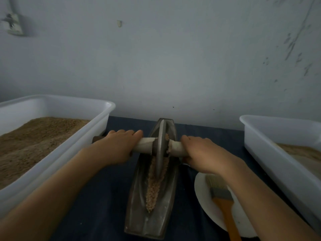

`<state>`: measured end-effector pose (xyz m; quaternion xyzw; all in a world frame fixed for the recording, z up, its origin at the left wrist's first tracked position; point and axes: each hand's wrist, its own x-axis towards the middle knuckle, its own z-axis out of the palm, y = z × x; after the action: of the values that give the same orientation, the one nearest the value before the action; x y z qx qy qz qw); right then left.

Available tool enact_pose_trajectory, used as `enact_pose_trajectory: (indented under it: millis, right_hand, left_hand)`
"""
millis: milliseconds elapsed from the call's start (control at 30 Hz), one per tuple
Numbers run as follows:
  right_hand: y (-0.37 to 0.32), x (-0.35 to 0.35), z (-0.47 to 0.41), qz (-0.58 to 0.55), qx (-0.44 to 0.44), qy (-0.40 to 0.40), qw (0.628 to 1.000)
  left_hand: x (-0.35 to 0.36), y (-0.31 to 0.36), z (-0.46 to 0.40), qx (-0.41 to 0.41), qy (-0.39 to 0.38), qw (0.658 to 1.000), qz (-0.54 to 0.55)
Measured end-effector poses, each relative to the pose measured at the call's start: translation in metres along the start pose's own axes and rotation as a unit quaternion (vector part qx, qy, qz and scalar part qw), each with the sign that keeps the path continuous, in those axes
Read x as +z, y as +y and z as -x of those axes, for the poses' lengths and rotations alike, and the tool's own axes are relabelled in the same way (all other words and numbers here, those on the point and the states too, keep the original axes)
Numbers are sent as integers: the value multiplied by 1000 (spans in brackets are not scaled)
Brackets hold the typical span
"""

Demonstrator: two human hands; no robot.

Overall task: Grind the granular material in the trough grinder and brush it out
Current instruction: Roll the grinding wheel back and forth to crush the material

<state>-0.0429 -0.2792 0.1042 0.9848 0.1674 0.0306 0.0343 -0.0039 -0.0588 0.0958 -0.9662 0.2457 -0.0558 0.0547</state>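
Your left hand [116, 146] and right hand [202, 154] each clench the wheel axle [145, 145], wheel [160, 148] seated in granules [153, 188] of the trough [139, 206].

Ahead of you stands a pale grey-blue wall [173, 58], dimly lit and filling the far half of the scene; at its far left you see a white wall fitting [14, 25], blurred; a small pale chip [119, 23] sits near the top centre; dark scuffs and streaks [293, 44] run down its right side; below, a dark blue cloth [107, 197] covers the table.
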Motion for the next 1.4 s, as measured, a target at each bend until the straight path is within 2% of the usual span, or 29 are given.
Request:
enact_pose_trajectory:
  millis: [100, 200, 300, 400, 500, 600, 733, 800, 933, 1033, 1167, 1300, 1400]
  right_hand:
    - [-9, -15, 12, -26, -8, -81, 996]
    - [-16, -29, 24, -37, -35, -135, 990]
    - [-19, -35, 34, -37, -57, -152, 986]
    - [-19, -30, 31, -29, -49, -144, 988]
    - [-14, -20, 16, -31, -21, -113, 993]
    - [-4, -7, 2, -23, 4, -39, 999]
    - [6, 11, -10, 19, 19, 51, 998]
    - [8, 17, -13, 26, 23, 94, 995]
    - [6, 20, -14, 44, 19, 129, 990]
    - [4, 15, -10, 48, 10, 90, 995]
    - [-3, -1, 3, -10, 1, -17, 1000]
    - [-14, -19, 20, -29, -25, -103, 994]
    - [-18, -29, 30, -24, -52, -133, 989]
  left_hand:
    - [-18, -1, 16, 33, -111, 992, 58]
    - [-34, -1, 32, 58, -191, 978, 63]
    - [-44, -2, 41, 70, -228, 969, 58]
    - [-41, -2, 36, 69, -229, 969, 70]
    - [-29, -2, 24, 53, -186, 977, 93]
    - [-14, -3, 8, 22, -113, 991, 65]
    - [8, 0, -10, -12, 50, 998, -43]
    - [14, 1, -13, -18, 110, 992, -55]
    - [17, 1, -13, -18, 131, 990, -39]
    - [12, 0, -9, -13, 89, 995, -32]
    - [-7, 1, 6, 13, -40, 999, 2]
    - [-29, 2, 29, 45, -166, 984, 47]
    - [-42, 3, 40, 51, -215, 975, 31]
